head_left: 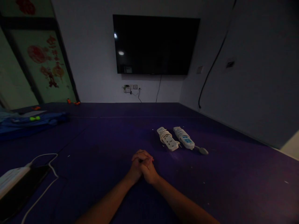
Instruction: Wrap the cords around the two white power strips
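My left hand (136,166) and my right hand (149,170) are clasped together over the purple surface, fingers interlaced and closed. No object shows between them. Just beyond, to the right, lies a white power strip (171,143) with its cord wound around one end. Beside it rests a second white power strip (187,141) with a blue socket panel, its cord likewise coiled about it. The plug (203,151) of that strip sticks out toward the right. Neither hand touches the strips.
At the lower left, a white device (14,177) with a white cable (54,171) lies by a dark flat object (28,186). Blue fabric (46,119) is heaped farther left. A television (156,45) hangs on the far wall; a black cable (213,63) runs down the right wall.
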### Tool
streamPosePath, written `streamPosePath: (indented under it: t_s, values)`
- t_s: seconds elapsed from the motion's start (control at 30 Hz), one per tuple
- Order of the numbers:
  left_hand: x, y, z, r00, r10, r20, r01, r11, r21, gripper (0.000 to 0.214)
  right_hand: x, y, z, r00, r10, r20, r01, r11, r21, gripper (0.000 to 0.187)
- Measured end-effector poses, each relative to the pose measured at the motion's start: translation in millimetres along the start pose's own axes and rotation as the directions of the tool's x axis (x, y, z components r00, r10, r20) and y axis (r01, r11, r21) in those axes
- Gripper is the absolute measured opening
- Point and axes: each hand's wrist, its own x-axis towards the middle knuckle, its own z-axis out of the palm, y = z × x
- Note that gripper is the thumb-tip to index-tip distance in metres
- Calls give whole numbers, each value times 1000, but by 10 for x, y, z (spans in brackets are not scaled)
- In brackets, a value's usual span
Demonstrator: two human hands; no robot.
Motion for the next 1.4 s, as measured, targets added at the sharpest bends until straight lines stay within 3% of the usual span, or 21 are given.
streamPosePath:
  t_s: [0.43, 0.73, 1.13, 1.3, 1.4]
  values:
    - [-1, 177, -18, 999, -23, 31, 22, 998, 53, 26, 27, 15, 21, 997, 75, 20, -75, 997, 18, 31]
    - [24, 31, -46, 992, -120, 50, 124, 989, -84, 23, -9, 68, 18, 990, 129, 52, -131, 991, 34, 33]
    - [16, -7, -86, 990, -132, 51, 131, 991, 18, 29, 2, 29, 20, 982, 178, 69, -179, 984, 0, 29]
    - [25, -12, -50, 997, -70, 15, 72, 991, -109, 48, 58, -37, -35, 985, 156, 74, -158, 987, 28, 43]
    - [50, 40, -67, 995, -78, -62, 61, 971, -232, 68, 124, 3, -105, 991, 116, -69, -112, 992, 63, 56]
